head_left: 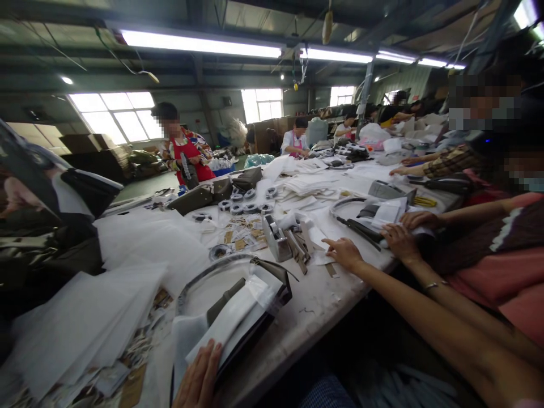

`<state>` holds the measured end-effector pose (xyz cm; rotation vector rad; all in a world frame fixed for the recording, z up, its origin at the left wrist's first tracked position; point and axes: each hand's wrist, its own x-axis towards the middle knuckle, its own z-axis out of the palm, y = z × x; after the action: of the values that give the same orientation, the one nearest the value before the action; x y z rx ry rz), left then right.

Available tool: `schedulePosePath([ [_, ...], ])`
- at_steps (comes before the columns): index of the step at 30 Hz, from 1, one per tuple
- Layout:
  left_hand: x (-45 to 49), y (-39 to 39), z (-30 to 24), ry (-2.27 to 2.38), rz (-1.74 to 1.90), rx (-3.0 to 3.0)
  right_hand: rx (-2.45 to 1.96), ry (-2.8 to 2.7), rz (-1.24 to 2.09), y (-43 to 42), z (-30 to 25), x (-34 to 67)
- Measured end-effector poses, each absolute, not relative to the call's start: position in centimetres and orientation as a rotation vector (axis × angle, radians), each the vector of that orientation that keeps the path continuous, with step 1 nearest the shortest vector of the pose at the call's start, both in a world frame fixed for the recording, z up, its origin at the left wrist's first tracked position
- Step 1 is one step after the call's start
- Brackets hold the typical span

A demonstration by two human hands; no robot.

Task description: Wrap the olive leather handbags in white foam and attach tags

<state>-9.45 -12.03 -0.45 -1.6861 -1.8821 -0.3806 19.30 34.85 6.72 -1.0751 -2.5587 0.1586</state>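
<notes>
My left hand (pixel 199 378) lies at the bottom edge with fingers stretched flat on white wrapping paper (pixel 232 320). That paper covers a dark handbag (pixel 255 317) with an olive strap and a looped handle. My right hand (pixel 345 253) reaches far across the table (pixel 314 309), fingers extended, fingertips touching a small white paper slip (pixel 319 242). Just left of it stand a grey tape dispenser (pixel 275 238) and some olive straps (pixel 297 246). Nothing is gripped in either hand.
A co-worker at my right has both hands (pixel 402 235) on a dark bag part. White foam sheets (pixel 85 317) pile up at left, with tape rolls (pixel 242 203), tags and olive bags (pixel 195 197) at mid-table. More people work along the far side.
</notes>
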Motion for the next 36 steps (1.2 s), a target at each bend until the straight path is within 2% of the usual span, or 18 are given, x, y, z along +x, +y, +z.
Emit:
schedulePosePath([
  [5, -8.9, -11.8, 0.0, -1.878, -0.364, -1.639, -1.075, -2.526, 0.159, 32.9, 8.4, 21.1],
  [9, -8.2, -11.7, 0.3, -1.961, -0.413, -1.612, -0.961, -2.598, 0.264, 27.8, 8.2, 22.0],
  [16, -5.9, -11.4, 2.0, -2.176, -0.659, -1.428, -0.872, -2.466, 0.739, 20.0, 6.8, 21.9],
  [19, -5.5, -11.4, 2.2, -2.195, -0.688, -1.42, -0.945, -2.323, 0.911, 18.9, 6.7, 21.4],
  [26, -4.8, -11.4, 2.7, -2.267, -0.691, -1.371, -0.813, -2.142, 1.311, 14.4, 5.5, 18.9],
  [36, -4.7, -11.4, 3.0, -2.261, -0.731, -1.355, -0.933, -1.997, 1.422, 16.7, 4.8, 14.1],
])
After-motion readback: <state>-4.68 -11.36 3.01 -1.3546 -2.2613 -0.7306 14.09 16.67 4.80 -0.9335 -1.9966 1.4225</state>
